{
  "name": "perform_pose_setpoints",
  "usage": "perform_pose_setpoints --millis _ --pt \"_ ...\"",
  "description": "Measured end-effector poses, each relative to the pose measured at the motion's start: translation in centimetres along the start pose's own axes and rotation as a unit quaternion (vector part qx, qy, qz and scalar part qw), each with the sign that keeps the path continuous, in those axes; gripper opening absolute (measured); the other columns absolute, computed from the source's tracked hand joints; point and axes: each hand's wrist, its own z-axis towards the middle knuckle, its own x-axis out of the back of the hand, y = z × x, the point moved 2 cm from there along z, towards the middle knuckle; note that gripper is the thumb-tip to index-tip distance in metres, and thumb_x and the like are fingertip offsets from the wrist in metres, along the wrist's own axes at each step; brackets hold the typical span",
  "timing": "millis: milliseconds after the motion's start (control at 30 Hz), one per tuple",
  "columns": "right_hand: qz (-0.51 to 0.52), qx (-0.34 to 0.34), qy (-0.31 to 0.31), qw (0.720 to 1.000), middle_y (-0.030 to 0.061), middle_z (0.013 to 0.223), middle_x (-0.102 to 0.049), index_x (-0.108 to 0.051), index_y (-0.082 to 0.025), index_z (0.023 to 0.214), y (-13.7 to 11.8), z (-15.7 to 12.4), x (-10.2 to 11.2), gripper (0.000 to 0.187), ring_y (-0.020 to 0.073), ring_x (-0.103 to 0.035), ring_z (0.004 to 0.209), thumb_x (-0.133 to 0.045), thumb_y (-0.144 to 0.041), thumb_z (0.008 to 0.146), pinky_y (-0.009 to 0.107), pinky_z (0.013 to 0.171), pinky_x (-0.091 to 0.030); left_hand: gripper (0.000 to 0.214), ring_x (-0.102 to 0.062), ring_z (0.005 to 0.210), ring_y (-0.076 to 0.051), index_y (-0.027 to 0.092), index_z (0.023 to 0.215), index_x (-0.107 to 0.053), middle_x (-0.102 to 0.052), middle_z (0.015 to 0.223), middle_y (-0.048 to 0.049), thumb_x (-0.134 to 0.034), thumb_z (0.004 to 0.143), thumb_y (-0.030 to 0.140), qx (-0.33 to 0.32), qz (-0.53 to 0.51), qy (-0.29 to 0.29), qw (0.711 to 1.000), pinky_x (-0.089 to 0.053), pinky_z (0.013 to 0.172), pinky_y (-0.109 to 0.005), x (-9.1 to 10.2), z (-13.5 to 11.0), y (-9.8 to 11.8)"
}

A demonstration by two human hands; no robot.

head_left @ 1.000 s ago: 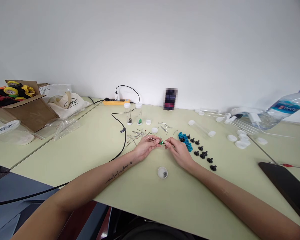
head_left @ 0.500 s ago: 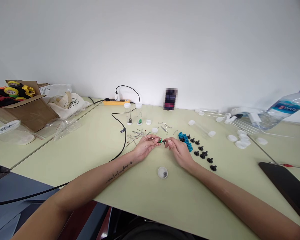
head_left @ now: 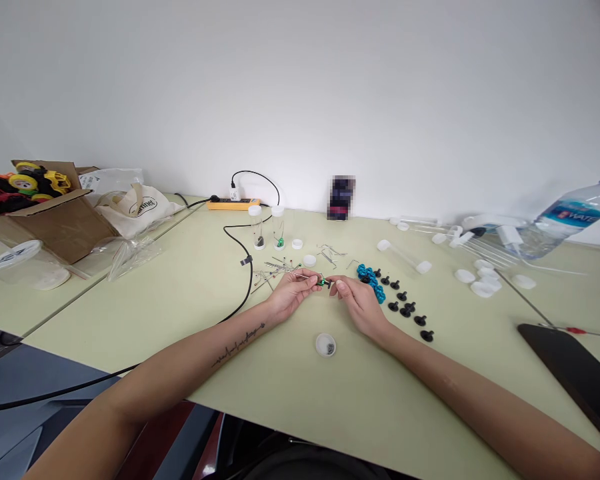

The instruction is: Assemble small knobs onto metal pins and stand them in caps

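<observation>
Between finger and thumb, my left hand (head_left: 296,291) pinches a small green and black part (head_left: 323,282), with a thin metal rod beside it. Fingers curled, my right hand (head_left: 356,297) meets the part's black end from the right; what its fingertips grip is hidden. Just beyond the right hand lies a cluster of blue knobs (head_left: 379,291), with several black disc-based pieces (head_left: 402,296) to their right. Pins and thin rods (head_left: 275,268) are scattered behind my left hand. Nearer me, a white cap (head_left: 325,345) holds small grey metal bits.
Two clear tubes (head_left: 278,228) stand upright at the back, near an orange power strip (head_left: 233,205) and black cable. Hex keys (head_left: 330,253) lie behind my hands. Rightward are loose white caps (head_left: 485,283), a water bottle (head_left: 570,217) and a dark slab (head_left: 565,373); leftward, a cardboard box (head_left: 55,227).
Both hands stay in place around the green and black part. The part appears turned very slightly; nothing else has visibly moved.
</observation>
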Motion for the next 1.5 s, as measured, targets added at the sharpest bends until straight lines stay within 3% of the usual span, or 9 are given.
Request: perform_pose_setpoints --millis 200,367,633,767,900,1067,1200,1333,1500 --pt "0.002 -0.012 0.017 1.000 0.0018 0.080 -0.062 -0.051 -0.021 0.112 0.17 -0.05 0.00 0.034 0.0165 -0.056 0.076 -0.026 -0.035 0.093 0.027 0.071 -0.040 0.020 -0.058 0.072 -0.008 0.011 0.083 -0.061 -0.061 0.081 -0.0028 -0.070 0.067 0.019 -0.004 -0.005 0.007 1.000 -0.043 0.076 -0.022 0.09 0.00 -0.04" --pt "0.005 -0.012 0.005 1.000 0.0017 0.081 -0.062 -0.058 -0.021 0.090 0.13 -0.08 -0.06 0.037 0.0158 -0.056 0.076 -0.024 -0.035 0.094 0.027 0.071 -0.040 0.020 -0.058 0.073 -0.009 0.010 0.084 -0.061 -0.062 0.083 -0.0040 -0.069 0.067 0.019 -0.001 -0.002 0.003 1.000 -0.043 0.077 -0.023 0.07 -0.04 -0.02" --pt "-0.001 -0.016 0.004 1.000 0.0025 0.082 -0.063 -0.059 -0.020 0.082 0.15 -0.03 0.01 0.040 0.0163 -0.056 0.077 -0.024 -0.036 0.094 0.027 0.071 -0.040 0.021 -0.058 0.072 -0.009 0.011 0.082 -0.061 -0.062 0.082 -0.0035 -0.070 0.066 0.020 0.002 -0.002 0.010 1.000 -0.043 0.077 -0.023 0.04 0.02 -0.02" --pt "0.006 -0.019 0.018 1.000 0.0033 0.084 -0.063 -0.058 -0.020 0.096 0.09 0.02 0.07 0.037 0.0169 -0.057 0.079 -0.025 -0.037 0.093 0.027 0.071 -0.041 0.020 -0.058 0.073 -0.009 0.010 0.083 -0.061 -0.061 0.082 -0.0037 -0.070 0.067 0.019 -0.002 -0.003 0.006 1.000 -0.043 0.077 -0.023 0.07 0.05 -0.02" --pt "-0.002 -0.018 0.005 1.000 0.0032 0.083 -0.063 -0.060 -0.020 0.079 0.05 0.02 -0.06 0.043 0.0166 -0.057 0.075 -0.023 -0.038 0.093 0.027 0.070 -0.040 0.020 -0.058 0.072 -0.008 0.010 0.083 -0.061 -0.061 0.082 -0.0035 -0.069 0.067 0.019 -0.003 -0.001 0.003 1.000 -0.043 0.076 -0.022 0.09 0.06 -0.06" --pt "0.005 -0.012 0.016 1.000 0.0036 0.083 -0.062 -0.055 -0.020 0.104 0.10 -0.02 -0.07 0.036 0.0175 -0.057 0.078 -0.026 -0.038 0.093 0.028 0.070 -0.040 0.019 -0.057 0.072 -0.008 0.011 0.083 -0.062 -0.061 0.081 -0.0032 -0.069 0.067 0.019 -0.004 -0.001 0.003 1.000 -0.043 0.077 -0.022 0.00 -0.02 0.06" --pt "0.003 -0.013 0.004 1.000 0.0027 0.077 -0.062 -0.060 -0.020 0.084 0.12 0.00 -0.12 0.041 0.0166 -0.057 0.074 -0.023 -0.037 0.093 0.027 0.069 -0.039 0.019 -0.057 0.072 -0.008 0.011 0.083 -0.061 -0.061 0.082 -0.0034 -0.069 0.068 0.019 -0.001 0.004 0.004 1.000 -0.043 0.077 -0.021 0.02 -0.01 0.07" --pt "0.010 -0.016 0.017 1.000 0.0026 0.081 -0.062 -0.054 -0.020 0.104 0.24 -0.02 -0.08 0.035 0.0168 -0.056 0.077 -0.025 -0.036 0.093 0.027 0.070 -0.040 0.020 -0.057 0.072 -0.008 0.011 0.083 -0.061 -0.061 0.082 -0.0033 -0.069 0.067 0.019 -0.003 0.002 0.008 1.000 -0.043 0.077 -0.022 0.11 0.06 -0.03" --pt "0.006 -0.018 0.005 1.000 0.0027 0.081 -0.062 -0.057 -0.021 0.098 0.27 -0.10 -0.11 0.036 0.0170 -0.056 0.077 -0.024 -0.036 0.093 0.028 0.071 -0.040 0.021 -0.057 0.072 -0.009 0.011 0.083 -0.061 -0.061 0.082 -0.0040 -0.070 0.067 0.020 -0.001 0.004 0.009 1.000 -0.044 0.076 -0.022 0.01 -0.03 0.01"
